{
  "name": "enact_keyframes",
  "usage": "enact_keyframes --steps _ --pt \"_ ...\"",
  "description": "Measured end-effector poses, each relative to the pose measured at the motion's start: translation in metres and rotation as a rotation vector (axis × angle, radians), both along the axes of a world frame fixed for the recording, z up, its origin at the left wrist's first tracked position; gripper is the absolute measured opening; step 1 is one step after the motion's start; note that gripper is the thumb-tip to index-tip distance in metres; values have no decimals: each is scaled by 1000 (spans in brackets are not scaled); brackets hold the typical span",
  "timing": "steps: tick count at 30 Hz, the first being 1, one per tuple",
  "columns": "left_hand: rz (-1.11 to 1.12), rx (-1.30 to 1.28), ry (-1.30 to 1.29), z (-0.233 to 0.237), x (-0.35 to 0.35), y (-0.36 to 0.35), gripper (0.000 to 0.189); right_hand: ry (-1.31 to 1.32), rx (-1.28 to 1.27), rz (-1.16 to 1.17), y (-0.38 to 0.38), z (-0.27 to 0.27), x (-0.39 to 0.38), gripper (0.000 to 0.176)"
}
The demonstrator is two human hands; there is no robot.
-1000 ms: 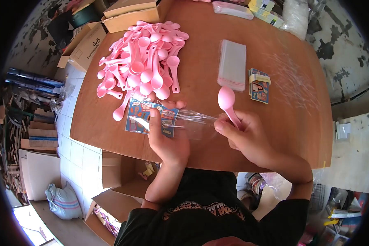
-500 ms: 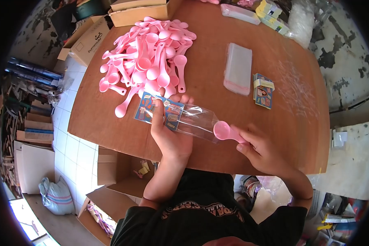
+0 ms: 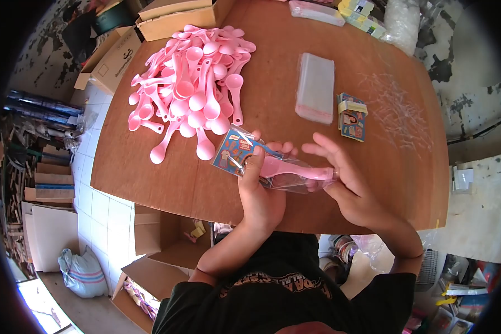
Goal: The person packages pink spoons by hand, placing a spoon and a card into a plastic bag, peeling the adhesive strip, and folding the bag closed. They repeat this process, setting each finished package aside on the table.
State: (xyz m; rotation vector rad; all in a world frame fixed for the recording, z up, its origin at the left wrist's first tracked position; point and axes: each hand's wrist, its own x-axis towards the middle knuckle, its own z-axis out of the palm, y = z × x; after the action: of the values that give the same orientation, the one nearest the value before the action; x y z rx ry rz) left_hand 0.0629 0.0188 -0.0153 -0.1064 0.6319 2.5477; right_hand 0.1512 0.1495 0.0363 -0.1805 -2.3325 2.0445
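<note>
The wide brown wooden table (image 3: 273, 83) spread out beyond both hands. Ahead and to the left of the left hand rose a loose heap of pink plastic spoons (image 3: 197, 83), and past the right hand, farther right, lay a scatter of thin clear plastic strips (image 3: 398, 108). The left hand (image 3: 263, 203) was closed on its load, thumb in front and fingers behind; the right hand (image 3: 350, 195) was half curled with one finger stretched out, touching the load's near end, though I could not tell whether it gripped. Straight ahead of the right hand was a flat oblong stack of clear plastic sleeves (image 3: 315, 88). Between the hands stretched a single clear plastic sleeve (image 3: 286, 184). Ahead of the right hand sat a banded bundle of blue printed cards (image 3: 352, 117). At the left hand's thumb a blue printed paper card (image 3: 228, 153) filled the held sleeve's far end.

The pink plastic measuring spoon (image 3: 289, 168) had just slid in, bowl by the left thumb, handle end at the right hand, so it and the card seemed to share one sleeve. Half a second earlier its bowl was only at the sleeve's mouth, and the hands were farther apart.
</note>
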Motion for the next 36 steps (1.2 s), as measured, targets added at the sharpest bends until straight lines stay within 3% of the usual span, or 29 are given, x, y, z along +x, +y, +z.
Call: enact_keyframes --steps 4,6,7,9,11,13,17,18,19,20,22,26,27,29,30,31,32,34,35,36 --pt "-45 72 -94 1 1 2 39 40 115 56 4 4 5 57" --pt "-127 201 -187 -1 2 3 33 233 702 44 1 5 7 60" --pt "-129 201 -188 0 3 4 33 231 703 43 0 4 7 60" --pt "-215 266 -290 0 7 7 27 387 1003 22 -3 2 3 64" --pt "-251 258 -300 -3 7 8 26 368 927 -23 -5 6 4 58" --pt "-298 283 -345 -5 6 8 25 326 669 -48 -3 8 4 46" --pt "-402 307 -349 4 5 10 31 405 511 -10 13 2 5 30" --pt "-447 308 -281 3 5 11 51 315 402 -141 12 7 6 25" --pt "-448 310 -281 3 6 11 51 224 293 -268 12 14 7 20" --pt "-529 349 -305 6 6 12 61 284 419 -311 16 26 2 19" --pt "-609 308 -279 7 8 13 87 330 404 -348 29 40 -7 19" --pt "-565 238 -272 6 7 2 81 410 233 -500 40 64 -27 19" --pt "-467 165 -216 5 9 0 78 411 236 -498 46 60 -36 19" --pt "-369 94 -160 1 16 -3 76 398 647 -279 55 43 -53 17" --pt "-232 -43 4 0 17 -4 73 437 724 -271 54 44 -55 15" --pt "-87 -175 165 0 17 -3 70 447 731 -274 49 48 -55 15" --pt "-81 -166 169 2 15 -4 70 490 693 -308 42 52 -53 14" --pt "35 -386 619 6 11 -8 67 493 628 -340 27 58 -47 11" --pt "38 -384 620 9 8 -10 67 496 629 -338 21 61 -43 11" --pt "23 -462 818 14 4 -11 67 447 657 -298 15 64 -40 11"
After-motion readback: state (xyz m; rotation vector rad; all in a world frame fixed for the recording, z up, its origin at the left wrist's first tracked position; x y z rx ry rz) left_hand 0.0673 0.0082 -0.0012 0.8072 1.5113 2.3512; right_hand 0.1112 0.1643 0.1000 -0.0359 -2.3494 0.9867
